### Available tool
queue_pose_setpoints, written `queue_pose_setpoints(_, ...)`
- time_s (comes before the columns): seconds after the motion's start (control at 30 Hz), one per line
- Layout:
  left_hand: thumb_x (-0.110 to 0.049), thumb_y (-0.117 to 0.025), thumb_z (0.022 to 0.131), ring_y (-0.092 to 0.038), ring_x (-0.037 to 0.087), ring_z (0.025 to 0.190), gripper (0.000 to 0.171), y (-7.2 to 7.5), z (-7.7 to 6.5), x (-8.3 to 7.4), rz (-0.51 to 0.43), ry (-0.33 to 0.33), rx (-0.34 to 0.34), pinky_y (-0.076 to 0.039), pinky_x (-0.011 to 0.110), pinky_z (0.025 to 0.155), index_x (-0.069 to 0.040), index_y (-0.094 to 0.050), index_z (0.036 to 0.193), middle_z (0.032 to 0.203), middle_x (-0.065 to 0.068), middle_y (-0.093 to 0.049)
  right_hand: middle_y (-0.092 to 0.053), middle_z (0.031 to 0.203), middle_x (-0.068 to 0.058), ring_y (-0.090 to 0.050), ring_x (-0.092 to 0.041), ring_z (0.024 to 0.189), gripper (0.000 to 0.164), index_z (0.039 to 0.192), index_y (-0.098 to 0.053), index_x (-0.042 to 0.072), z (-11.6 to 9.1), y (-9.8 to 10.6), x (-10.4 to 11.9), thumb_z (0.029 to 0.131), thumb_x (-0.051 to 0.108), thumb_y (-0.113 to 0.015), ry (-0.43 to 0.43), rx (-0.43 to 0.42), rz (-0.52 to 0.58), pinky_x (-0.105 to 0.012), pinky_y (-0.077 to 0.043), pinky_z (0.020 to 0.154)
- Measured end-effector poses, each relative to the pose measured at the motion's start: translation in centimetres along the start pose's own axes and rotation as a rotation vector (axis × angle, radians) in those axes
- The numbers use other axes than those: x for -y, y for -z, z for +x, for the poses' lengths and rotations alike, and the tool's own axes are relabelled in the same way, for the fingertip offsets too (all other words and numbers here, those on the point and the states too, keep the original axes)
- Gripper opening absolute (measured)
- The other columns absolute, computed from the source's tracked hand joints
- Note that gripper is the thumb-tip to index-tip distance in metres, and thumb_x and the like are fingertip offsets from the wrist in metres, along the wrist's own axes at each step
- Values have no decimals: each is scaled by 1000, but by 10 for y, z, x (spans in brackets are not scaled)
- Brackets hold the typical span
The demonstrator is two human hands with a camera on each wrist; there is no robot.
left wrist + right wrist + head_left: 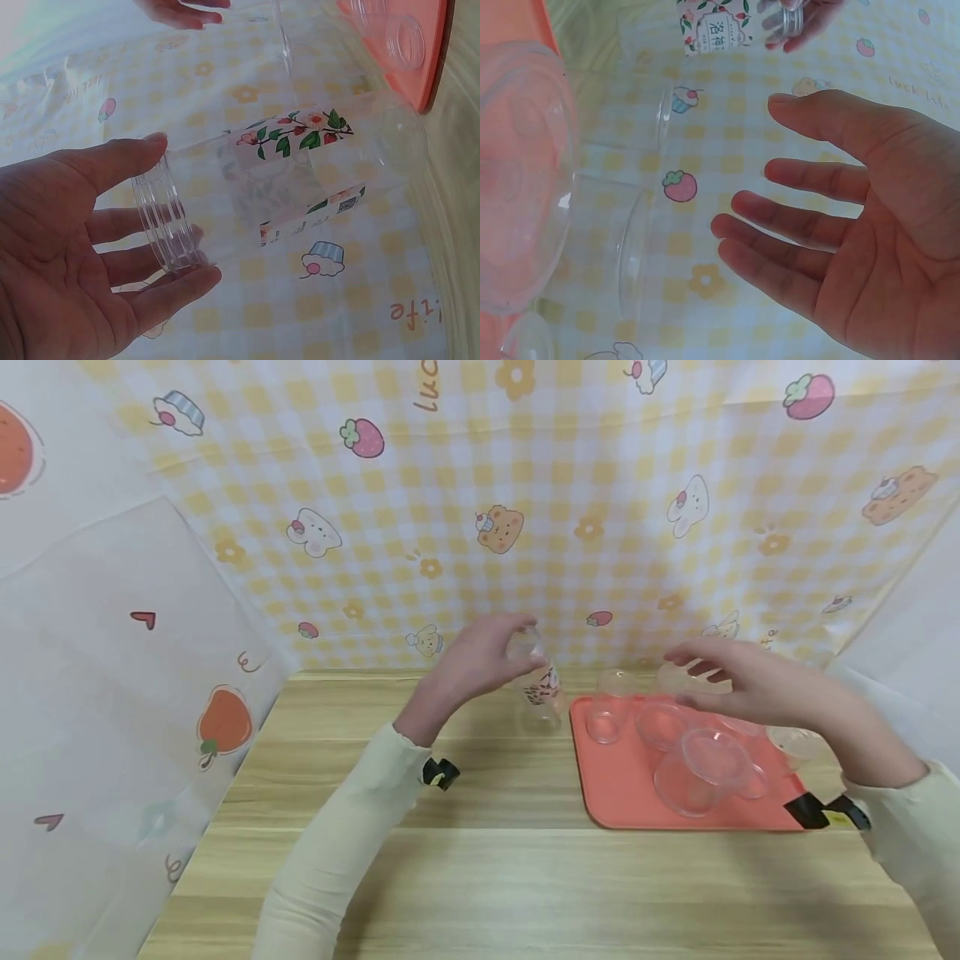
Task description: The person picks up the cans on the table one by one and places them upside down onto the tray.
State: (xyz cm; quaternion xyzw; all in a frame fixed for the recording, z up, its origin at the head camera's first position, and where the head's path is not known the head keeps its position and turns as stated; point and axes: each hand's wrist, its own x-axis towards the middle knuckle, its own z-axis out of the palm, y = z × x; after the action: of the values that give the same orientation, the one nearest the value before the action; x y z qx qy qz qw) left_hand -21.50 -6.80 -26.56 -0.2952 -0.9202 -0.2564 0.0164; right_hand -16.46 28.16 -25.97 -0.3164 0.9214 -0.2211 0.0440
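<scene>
A clear plastic jar [542, 692] with a floral label stands on the wooden table just left of the red tray [611, 797]. My left hand [483, 653] grips it at the top: in the left wrist view, thumb and fingers curl round its clear ridged lid [166, 214]. Printed on the label [300, 135] are red flowers and green leaves. My right hand [772, 681] hovers over the tray's back part, holding nothing. Its fingers [795, 225] are spread and relaxed in the right wrist view, beside clear plastic containers [600, 247].
Several clear containers sit on and behind the tray, the largest being a wide-rimmed one [716, 756] near its middle. A small one [603, 725] is at the tray's left side. A yellow checked cloth [450, 568] with cartoon prints hangs behind the table.
</scene>
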Motion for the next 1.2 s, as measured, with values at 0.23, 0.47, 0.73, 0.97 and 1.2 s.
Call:
queue_pose_setpoints(0.23, -36, -74, 95, -54, 23, 128, 58, 2, -2, 3, 5, 9, -18, -43, 35, 107, -7, -57, 142, 140, 7, -59, -60, 131, -15, -66, -32, 108, 48, 137, -57, 9, -11, -2, -3, 93, 12, -75, 10, -52, -4, -50, -57, 85)
queue_pose_setpoints(0.47, -36, -74, 95, -54, 23, 128, 58, 5, -4, 6, -10, 8, -27, -43, 35, 106, -8, -57, 143, 141, 5, -59, -64, 125, -11, -68, -27, 102, 45, 131, -61, 9, -17, -4, -5, 89, 6, -78, 53, -112, -20, -42, -59, 80)
queue_pose_setpoints(0.73, -34, -75, 94, -54, 24, 129, 58, 9, -8, 7, -44, 7, -36, -44, 36, 106, -6, -57, 143, 140, 6, -59, -64, 124, -6, -69, -24, 102, 46, 131, -62, 12, -26, -7, -8, 89, 8, -80, 8, -133, -4, -30, -58, 81)
queue_pose_setpoints(0.97, -34, -76, 94, -58, 22, 122, 55, 14, -15, 4, -71, 0, -67, -47, 34, 101, -9, -60, 140, 137, 3, -62, -66, 122, -6, -67, -10, 100, 51, 132, -63, 9, -31, -12, -12, 85, 5, -82, 45, -164, -10, -19, -55, 80)
queue_pose_setpoints(1.2, -34, -78, 91, -60, 19, 117, 54, 17, -23, 6, -124, -26, -106, -51, 33, 94, -13, -62, 139, 132, -1, -65, -65, 119, -2, -65, -4, 100, 52, 130, -63, 9, -36, -15, -15, 83, -2, -82, 75, -217, 5, -15, -52, 83)
